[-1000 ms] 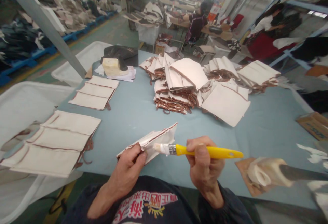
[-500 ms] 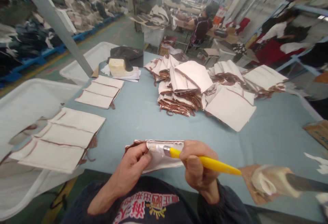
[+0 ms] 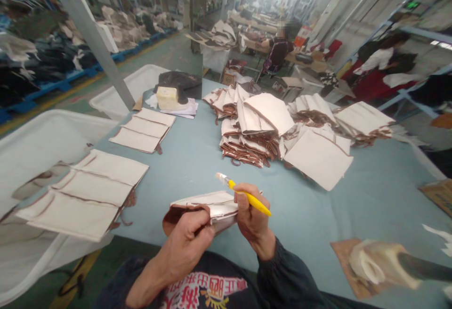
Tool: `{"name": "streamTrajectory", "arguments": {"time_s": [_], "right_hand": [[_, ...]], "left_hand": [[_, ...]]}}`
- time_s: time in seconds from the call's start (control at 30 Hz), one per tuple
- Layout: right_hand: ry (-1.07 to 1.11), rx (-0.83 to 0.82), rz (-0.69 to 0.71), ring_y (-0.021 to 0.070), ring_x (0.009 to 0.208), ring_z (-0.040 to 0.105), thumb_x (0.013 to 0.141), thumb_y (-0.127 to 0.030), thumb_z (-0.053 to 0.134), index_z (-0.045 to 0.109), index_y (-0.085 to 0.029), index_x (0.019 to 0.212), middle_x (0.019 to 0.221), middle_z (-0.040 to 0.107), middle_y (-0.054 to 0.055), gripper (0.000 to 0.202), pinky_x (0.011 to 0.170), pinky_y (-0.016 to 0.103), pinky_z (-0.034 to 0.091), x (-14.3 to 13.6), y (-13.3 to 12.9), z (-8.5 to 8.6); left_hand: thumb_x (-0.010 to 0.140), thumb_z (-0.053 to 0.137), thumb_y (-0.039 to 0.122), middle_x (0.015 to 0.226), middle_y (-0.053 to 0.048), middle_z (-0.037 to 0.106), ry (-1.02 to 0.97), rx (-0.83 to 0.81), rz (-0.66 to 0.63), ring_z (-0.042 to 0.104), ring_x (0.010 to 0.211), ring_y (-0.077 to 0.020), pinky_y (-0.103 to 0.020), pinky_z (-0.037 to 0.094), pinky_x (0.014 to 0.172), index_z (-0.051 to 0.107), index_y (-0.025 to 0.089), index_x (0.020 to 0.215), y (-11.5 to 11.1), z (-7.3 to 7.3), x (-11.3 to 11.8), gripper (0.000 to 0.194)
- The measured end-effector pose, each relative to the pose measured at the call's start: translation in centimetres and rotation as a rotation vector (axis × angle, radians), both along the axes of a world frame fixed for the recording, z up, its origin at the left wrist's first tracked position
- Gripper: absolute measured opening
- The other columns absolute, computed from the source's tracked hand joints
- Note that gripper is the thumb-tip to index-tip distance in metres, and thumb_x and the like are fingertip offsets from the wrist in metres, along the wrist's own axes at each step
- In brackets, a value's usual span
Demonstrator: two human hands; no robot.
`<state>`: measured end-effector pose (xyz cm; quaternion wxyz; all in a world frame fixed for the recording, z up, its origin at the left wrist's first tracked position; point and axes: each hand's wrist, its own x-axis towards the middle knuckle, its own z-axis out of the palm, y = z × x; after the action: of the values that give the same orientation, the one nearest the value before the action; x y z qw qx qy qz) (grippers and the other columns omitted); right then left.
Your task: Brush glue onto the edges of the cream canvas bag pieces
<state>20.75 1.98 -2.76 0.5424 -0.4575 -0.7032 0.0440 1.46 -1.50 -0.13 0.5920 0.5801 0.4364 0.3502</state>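
Observation:
My left hand pinches the near edge of a cream fabric piece with brown trim, which is folded and raised a little off the table. A yellow-handled brush is in my right hand, its pale bristles pointing up and left above the piece. Some fingers of my right hand touch the right end of the piece; how they hold it is hidden. Brown material shows inside the fold beside my left hand.
Cream pieces with brown edges are heaped at the table's back. Flat stacks lie at left beside a white bin. A glue-smeared container stands at right. A yellow block sits at back left. People sit beyond.
The brush has lifted off the fabric, and my right hand has moved left to the piece's right end. The piece has turned and folded, showing its brown side.

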Motion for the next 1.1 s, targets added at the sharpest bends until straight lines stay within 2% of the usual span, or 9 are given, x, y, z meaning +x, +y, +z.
{"name": "streamTrajectory", "arguments": {"time_s": [0.13, 0.27, 0.37, 0.5, 0.6, 0.77, 0.9, 1.0, 1.1], "right_hand": [[0.014, 0.1, -0.001, 0.0177, 0.062, 0.072, 0.108, -0.022, 0.046, 0.067, -0.02, 0.103, 0.075, 0.072, 0.003, 0.022, 0.059, 0.029, 0.059, 0.4, 0.0, -0.8], [-0.048, 0.169, 0.085, 0.0178, 0.061, 0.071, 0.11, -0.029, 0.049, 0.068, -0.022, 0.102, 0.072, 0.071, 0.001, 0.022, 0.058, 0.029, 0.057, 1.8, -0.8, -0.1], [-0.1, 0.201, 0.182, 0.0153, 0.055, 0.065, 0.112, -0.036, 0.048, 0.067, -0.023, 0.102, 0.069, 0.069, 0.0, 0.026, 0.054, 0.027, 0.052, 2.5, -1.6, 0.9], [-0.204, 0.253, 0.275, 0.0146, 0.058, 0.065, 0.115, -0.036, 0.044, 0.066, -0.02, 0.104, 0.071, 0.07, 0.002, 0.029, 0.056, 0.027, 0.051, 2.4, -2.3, 1.9], [-0.096, 0.253, 0.283, 0.0136, 0.055, 0.063, 0.113, -0.038, 0.047, 0.066, -0.021, 0.101, 0.07, 0.068, 0.0, 0.028, 0.055, 0.026, 0.05, 1.8, -2.5, 1.6], [0.279, 0.095, 0.116, 0.0138, 0.051, 0.055, 0.113, -0.031, 0.042, 0.063, -0.023, 0.096, 0.063, 0.058, -0.004, 0.028, 0.052, 0.026, 0.046, 1.8, -3.3, 1.3], [0.345, 0.056, 0.231, 0.0134, 0.047, 0.051, 0.109, -0.031, 0.052, 0.067, -0.023, 0.095, 0.06, 0.058, -0.005, 0.022, 0.049, 0.027, 0.043, 2.6, -4.3, 3.7], [0.26, 0.097, 0.342, 0.0125, 0.045, 0.054, 0.109, -0.032, 0.055, 0.068, -0.023, 0.089, 0.058, 0.06, -0.004, 0.026, 0.048, 0.026, 0.045, 2.6, -4.0, 6.2], [0.198, 0.15, 0.39, 0.0109, 0.046, 0.057, 0.111, -0.034, 0.052, 0.066, -0.023, 0.085, 0.059, 0.064, -0.004, 0.031, 0.049, 0.024, 0.046, 2.3, -3.2, 8.5]], "left_hand": [[0.082, 0.076, 0.057, 0.084, -0.006, 0.073, -0.227, -0.294, -0.001, 0.065, 0.089, -0.028, -0.037, 0.053, 0.087, 0.081, 0.018, 0.1, -0.3, -2.3, -0.2, 0.043], [0.087, 0.062, 0.08, 0.084, -0.006, 0.074, -0.452, -0.564, 0.033, 0.068, 0.082, -0.0236, -0.034, 0.053, 0.082, 0.079, 0.018, 0.111, -0.5, -3.9, -0.2, 0.069], [0.086, 0.07, 0.077, 0.079, -0.005, 0.074, -0.485, -0.63, 0.079, 0.066, 0.077, -0.0202, -0.029, 0.051, 0.075, 0.079, 0.018, 0.104, -0.4, -3.6, 0.3, 0.062], [0.072, 0.092, 0.06, 0.073, -0.004, 0.074, -0.467, -0.653, 0.174, 0.061, 0.065, -0.0144, -0.021, 0.045, 0.06, 0.08, 0.012, 0.09, 0.4, -2.2, 1.4, 0.052], [0.065, 0.097, 0.049, 0.07, -0.003, 0.074, -0.468, -0.632, 0.201, 0.06, 0.061, -0.0127, -0.021, 0.046, 0.06, 0.08, 0.012, 0.089, 1.0, -1.4, 2.0, 0.048], [0.069, 0.094, 0.046, 0.07, 0.0, 0.073, -0.446, -0.526, 0.27, 0.062, 0.062, -0.0136, -0.022, 0.05, 0.064, 0.076, 0.016, 0.093, 0.8, -0.7, 1.7, 0.043], [0.077, 0.085, 0.051, 0.062, 0.003, 0.063, -0.205, -0.357, 0.231, 0.051, 0.053, -0.0113, -0.021, 0.041, 0.052, 0.069, 0.017, 0.084, 0.4, 0.8, 0.2, 0.038], [0.085, 0.07, 0.052, 0.06, 0.006, 0.053, 0.047, -0.164, 0.163, 0.04, 0.051, -0.0095, -0.021, 0.032, 0.048, 0.063, 0.018, 0.078, 0.4, 2.9, -0.5, 0.036], [0.089, 0.06, 0.048, 0.062, 0.006, 0.047, 0.189, -0.028, 0.109, 0.039, 0.054, -0.0108, -0.022, 0.032, 0.05, 0.059, 0.019, 0.077, 0.5, 4.9, -0.7, 0.031]]}}
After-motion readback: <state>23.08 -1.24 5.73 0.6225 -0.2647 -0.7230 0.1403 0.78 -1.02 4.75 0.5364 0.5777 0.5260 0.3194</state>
